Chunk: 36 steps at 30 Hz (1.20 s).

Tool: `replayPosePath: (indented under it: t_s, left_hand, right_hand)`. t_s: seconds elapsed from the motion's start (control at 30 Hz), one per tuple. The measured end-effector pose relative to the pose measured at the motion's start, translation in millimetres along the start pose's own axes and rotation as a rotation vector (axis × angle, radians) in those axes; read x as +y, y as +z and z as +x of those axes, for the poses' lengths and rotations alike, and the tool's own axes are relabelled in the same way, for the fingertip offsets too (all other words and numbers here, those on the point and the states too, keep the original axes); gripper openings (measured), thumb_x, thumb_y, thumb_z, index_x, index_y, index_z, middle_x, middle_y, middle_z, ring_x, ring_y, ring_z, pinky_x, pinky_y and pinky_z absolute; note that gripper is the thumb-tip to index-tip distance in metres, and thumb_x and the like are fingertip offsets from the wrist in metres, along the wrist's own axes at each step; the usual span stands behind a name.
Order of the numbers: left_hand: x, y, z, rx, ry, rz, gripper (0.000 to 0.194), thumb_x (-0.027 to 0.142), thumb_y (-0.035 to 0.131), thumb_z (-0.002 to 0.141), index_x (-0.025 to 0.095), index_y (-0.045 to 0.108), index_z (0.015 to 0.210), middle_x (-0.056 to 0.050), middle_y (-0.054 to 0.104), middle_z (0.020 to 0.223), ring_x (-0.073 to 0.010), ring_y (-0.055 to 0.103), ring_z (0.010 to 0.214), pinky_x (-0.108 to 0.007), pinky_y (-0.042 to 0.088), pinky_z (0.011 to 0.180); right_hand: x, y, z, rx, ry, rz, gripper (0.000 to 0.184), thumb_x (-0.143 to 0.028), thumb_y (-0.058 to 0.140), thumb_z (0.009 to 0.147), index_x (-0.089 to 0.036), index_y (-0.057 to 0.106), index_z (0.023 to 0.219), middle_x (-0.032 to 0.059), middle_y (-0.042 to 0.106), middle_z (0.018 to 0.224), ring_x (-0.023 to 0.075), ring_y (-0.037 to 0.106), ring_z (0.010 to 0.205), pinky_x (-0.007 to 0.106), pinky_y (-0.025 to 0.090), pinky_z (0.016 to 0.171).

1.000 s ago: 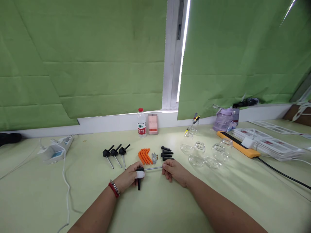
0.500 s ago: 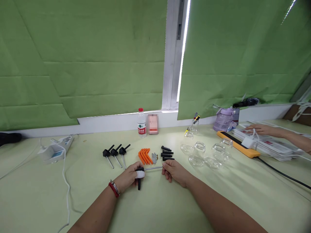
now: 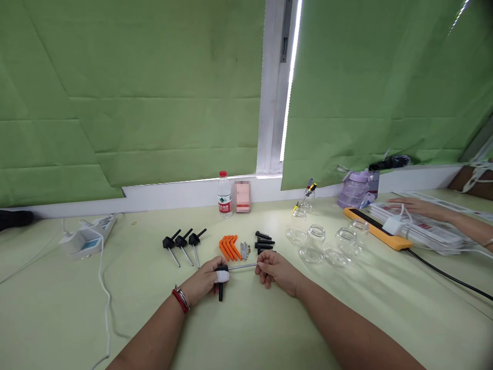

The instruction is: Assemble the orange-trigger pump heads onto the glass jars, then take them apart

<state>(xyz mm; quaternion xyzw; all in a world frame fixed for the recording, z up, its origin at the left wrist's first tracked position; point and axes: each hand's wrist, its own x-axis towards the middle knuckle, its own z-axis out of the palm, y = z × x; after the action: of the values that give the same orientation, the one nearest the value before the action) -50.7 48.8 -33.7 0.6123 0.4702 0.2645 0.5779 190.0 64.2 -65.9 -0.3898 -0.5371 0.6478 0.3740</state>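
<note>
My left hand (image 3: 204, 278), a white wrap on one finger, is closed around the black head of a metal rod (image 3: 242, 266); a black stub of that head points down below the fingers. The thumb and fingers of my right hand (image 3: 276, 270) pinch the rod's far end, which they hide. Left of my hands lie three similar black-headed metal rods (image 3: 194, 239). Just beyond the held rod are several orange bent pieces (image 3: 230, 247), small silver pins (image 3: 244, 251) with tiny brass-coloured bits, and several black ribbed, screw-like parts (image 3: 264, 241), partly covered by my right hand.
Clear glass jars (image 3: 316, 237) and glass discs (image 3: 311, 255) stand right. Behind are a water bottle (image 3: 225, 198), a pink box (image 3: 242, 198) and a jar with tools (image 3: 308, 198). An orange power strip (image 3: 375, 228) lies beside papers under another person's hand (image 3: 416, 205). A white cable (image 3: 103, 288) runs left.
My left hand keeps its hold on the rod's black head. My right fingers have shifted slightly at the rod's tip. The other person's hand has moved a little over the papers.
</note>
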Motion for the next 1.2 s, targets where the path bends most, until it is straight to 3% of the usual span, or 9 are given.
replayPosePath:
  t_s: [0.63, 1.2]
  left_hand:
    - [-0.5, -0.8, -0.1, 0.003, -0.011, 0.027, 0.019, 0.026, 0.053, 0.072, 0.018, 0.047, 0.088, 0.003, 0.054, 0.071, -0.0069, 0.046, 0.047, -0.018, 0.035, 0.040]
    - [-1.8, -1.4, 0.8, -0.005, -0.001, 0.021, 0.017, 0.024, 0.052, 0.072, 0.018, 0.047, 0.087, 0.003, 0.054, 0.073, -0.0069, 0.048, 0.046, -0.018, 0.034, 0.040]
  right_hand:
    - [-0.7, 2.4, 2.1, 0.015, 0.020, -0.061, 0.033, -0.048, 0.055, 0.076, -0.016, 0.048, 0.074, 0.0015, 0.058, 0.071, 0.0090, 0.054, 0.050, 0.022, 0.042, 0.043]
    - [-1.4, 2.1, 1.0, 0.019, 0.019, -0.008, 0.032, -0.047, 0.054, 0.078, -0.017, 0.048, 0.078, 0.0016, 0.058, 0.072, 0.0098, 0.055, 0.052, 0.022, 0.042, 0.042]
